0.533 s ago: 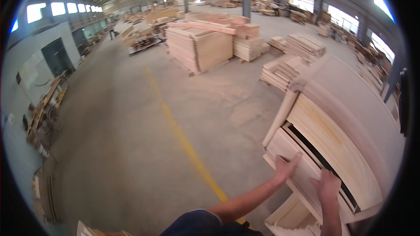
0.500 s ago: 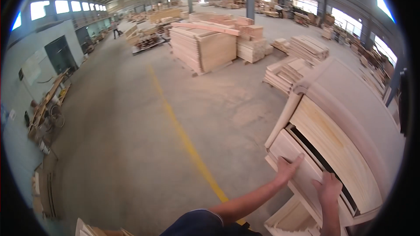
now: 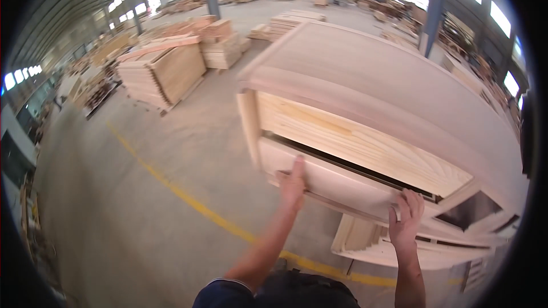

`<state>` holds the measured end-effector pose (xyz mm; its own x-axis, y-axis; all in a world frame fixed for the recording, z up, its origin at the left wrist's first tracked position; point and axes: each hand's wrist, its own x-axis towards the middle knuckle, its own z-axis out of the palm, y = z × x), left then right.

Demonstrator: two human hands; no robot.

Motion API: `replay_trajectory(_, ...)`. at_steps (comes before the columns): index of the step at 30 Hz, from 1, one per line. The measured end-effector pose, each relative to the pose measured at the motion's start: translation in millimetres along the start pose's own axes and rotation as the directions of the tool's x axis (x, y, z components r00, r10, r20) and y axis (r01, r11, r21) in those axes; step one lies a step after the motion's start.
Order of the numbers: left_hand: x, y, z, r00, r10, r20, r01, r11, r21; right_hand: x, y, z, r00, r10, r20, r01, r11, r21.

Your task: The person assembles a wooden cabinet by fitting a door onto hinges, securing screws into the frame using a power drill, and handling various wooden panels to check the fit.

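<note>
A large unfinished pale wooden cabinet (image 3: 365,63) fills the right half of the view. Below its upper board is a long drawer front (image 3: 342,178), separated from that board by a dark narrow gap. My left hand (image 3: 293,185) grips the drawer front near its left end, thumb up against the face; the fingers are partly hidden toward the lower edge. Near the right end, my right hand (image 3: 406,217) hooks its bent fingers over the top edge. A square dark opening (image 3: 469,211) lies to the right of that hand.
Under the drawer front is another pale wooden piece (image 3: 365,239) with a curved edge. Stacked boards (image 3: 162,71) stand on the floor at the far left, and a yellow line (image 3: 188,197) runs across the floor. A blue-grey column (image 3: 434,14) rises behind the cabinet.
The view has turned to the right, so the cabinet appears farther left and fills more of it. Both hands remain on the drawer front, with the dark gap still showing above it.
</note>
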<state>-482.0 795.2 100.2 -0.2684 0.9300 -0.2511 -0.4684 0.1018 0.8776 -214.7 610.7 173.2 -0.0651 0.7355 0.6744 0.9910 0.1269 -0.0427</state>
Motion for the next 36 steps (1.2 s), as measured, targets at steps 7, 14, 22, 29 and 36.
replay_trajectory(7, 2.8, -11.7, -4.3, 0.945, -0.197, 0.263, 0.179, 0.980, 0.091, -144.0, 95.3, -2.3, 0.668, 0.687, -0.286, -0.660, 0.724, 0.201)
replay_trajectory(14, -18.0, -20.8, -11.0, 0.957, 0.156, 0.245, -0.221, 0.939, 0.265, -107.5, 69.5, -4.0, 0.554, 0.817, 0.161, -0.811, 0.485, 0.327)
replay_trajectory(22, -69.9, -24.2, 23.9, 0.752, 0.492, 0.439, -0.658, 0.596, 0.460, -96.6, 79.1, -2.6, 0.513, 0.858, -0.012, -0.796, 0.481, 0.368)
replay_trajectory(29, -45.5, -35.5, 9.6, 0.709, 0.527, 0.469, -0.701, 0.450, 0.553, -107.1, 89.7, 2.6, 0.489, 0.872, 0.029, -0.751, 0.404, 0.523)
replay_trajectory(36, -105.3, -11.5, 42.7, 0.346, 0.520, 0.781, -0.852, -0.174, 0.493, -123.0, 104.3, 3.4, 0.601, 0.799, 0.019, -0.738, 0.545, 0.398)
